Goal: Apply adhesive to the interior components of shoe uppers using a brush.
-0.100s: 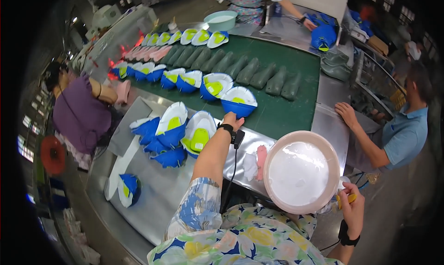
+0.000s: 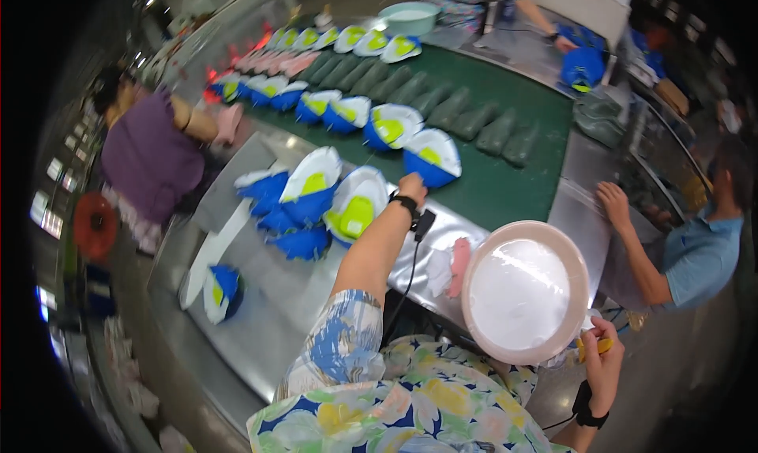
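Observation:
On the near edge of the green belt point(image 2: 505, 204) sits a blue-and-white shoe upper point(image 2: 434, 171) with a lime-yellow lining. My left hand point(image 2: 412, 187) reaches to its near lower side, fingers closed against it and partly hidden. Down at the right, my right hand point(image 2: 604, 360) grips a yellow-handled tool point(image 2: 604, 345), its head hidden beside the bowl. This wide pinkish bowl point(image 2: 583, 275) holds white liquid and stands at the table's near right. More blue uppers point(image 2: 392, 127) stand in a row on the belt, and several lie piled left of my left forearm.
Dark green shoe lasts point(image 2: 482, 125) lie in a row across the belt, with pink pieces point(image 2: 276, 63) farther left. White and pink scraps point(image 2: 459, 263) lie by the bowl. Co-workers are at the left, right point(image 2: 699, 255) and far side. A black cable point(image 2: 408, 275) hangs from my left wrist.
The whole view has shifted, so the belt and uppers appear farther right and higher. My left hand stays at the same upper; my right hand still holds the yellow-handled tool.

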{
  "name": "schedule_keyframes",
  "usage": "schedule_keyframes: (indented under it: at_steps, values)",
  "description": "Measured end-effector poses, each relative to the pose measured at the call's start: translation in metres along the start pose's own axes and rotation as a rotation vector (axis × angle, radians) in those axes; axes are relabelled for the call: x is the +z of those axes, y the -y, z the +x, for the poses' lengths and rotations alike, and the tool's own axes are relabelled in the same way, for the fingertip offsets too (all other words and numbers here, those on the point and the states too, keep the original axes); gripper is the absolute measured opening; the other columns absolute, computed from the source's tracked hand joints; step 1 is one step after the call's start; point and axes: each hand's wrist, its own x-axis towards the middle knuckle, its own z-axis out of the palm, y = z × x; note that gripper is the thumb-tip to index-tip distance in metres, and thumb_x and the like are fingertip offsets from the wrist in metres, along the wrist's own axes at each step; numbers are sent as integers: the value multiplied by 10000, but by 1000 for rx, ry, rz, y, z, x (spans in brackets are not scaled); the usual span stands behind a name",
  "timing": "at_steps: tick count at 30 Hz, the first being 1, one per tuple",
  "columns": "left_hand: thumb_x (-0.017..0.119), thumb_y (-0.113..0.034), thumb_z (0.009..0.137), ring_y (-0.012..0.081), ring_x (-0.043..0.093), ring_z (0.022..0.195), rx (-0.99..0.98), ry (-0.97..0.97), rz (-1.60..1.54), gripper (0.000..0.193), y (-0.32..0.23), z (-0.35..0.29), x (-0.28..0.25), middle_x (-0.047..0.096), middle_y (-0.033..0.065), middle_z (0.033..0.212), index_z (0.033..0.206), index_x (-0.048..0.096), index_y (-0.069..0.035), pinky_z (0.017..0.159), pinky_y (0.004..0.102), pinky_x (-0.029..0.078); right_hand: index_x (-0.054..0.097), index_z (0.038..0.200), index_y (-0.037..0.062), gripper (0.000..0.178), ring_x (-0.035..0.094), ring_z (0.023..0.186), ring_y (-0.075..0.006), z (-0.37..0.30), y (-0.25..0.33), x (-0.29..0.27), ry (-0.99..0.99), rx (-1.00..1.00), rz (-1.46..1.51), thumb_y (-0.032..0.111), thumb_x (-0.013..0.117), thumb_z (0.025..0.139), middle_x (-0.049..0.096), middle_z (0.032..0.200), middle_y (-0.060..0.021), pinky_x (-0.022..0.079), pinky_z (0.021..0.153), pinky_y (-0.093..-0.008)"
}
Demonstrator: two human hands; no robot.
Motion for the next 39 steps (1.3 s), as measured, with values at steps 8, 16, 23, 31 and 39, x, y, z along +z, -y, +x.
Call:
schedule_keyframes:
  at_steps: [8, 16, 23, 31, 39]
  values:
    - [765, -275, 770, 306, 565, 1042, 437, -379, 22, 375, 7, -164, -135, 650, 123, 1008, 1057, 647, -64, 901, 423, 434, 608, 1166, -32, 249, 547, 730, -98, 18, -10, 4, 54, -115, 5, 108, 622, 961, 606, 820, -41, 438, 647, -238]
    - [724, -123, 773, 284, 644, 973, 417, -87, 165, 206, 47, -204, -125, 692, 125, 954, 968, 687, -68, 905, 438, 428, 623, 1159, -14, 228, 564, 730, -106, 14, -4, 4, 38, -136, 25, 69, 629, 947, 612, 816, -40, 458, 661, -251]
    - [708, -145, 805, 346, 619, 985, 639, 30, -128, 256, -59, -140, -122, 665, 158, 1006, 1031, 642, -43, 851, 449, 493, 641, 1121, -18, 221, 573, 715, -110, 8, -22, -4, 0, -74, 9, 90, 644, 928, 614, 807, -36, 471, 654, -265]
    - [700, -127, 723, 338, 599, 1034, 507, -180, 127, 329, -102, -10, 13, 658, 155, 1052, 1045, 660, -71, 883, 460, 479, 612, 1144, -38, 234, 541, 729, -97, 0, -20, -5, 2, -34, 5, 99, 610, 954, 585, 808, -39, 452, 645, -247]
    - [760, -156, 715, 372, 450, 1273, 536, -545, -11, 650, -34, -103, -123, 494, 173, 1346, 1321, 529, -109, 1072, 532, 322, 589, 1207, -45, 293, 563, 861, -107, 27, -23, -4, 51, -2, -2, 152, 580, 990, 583, 906, -43, 455, 788, -240]
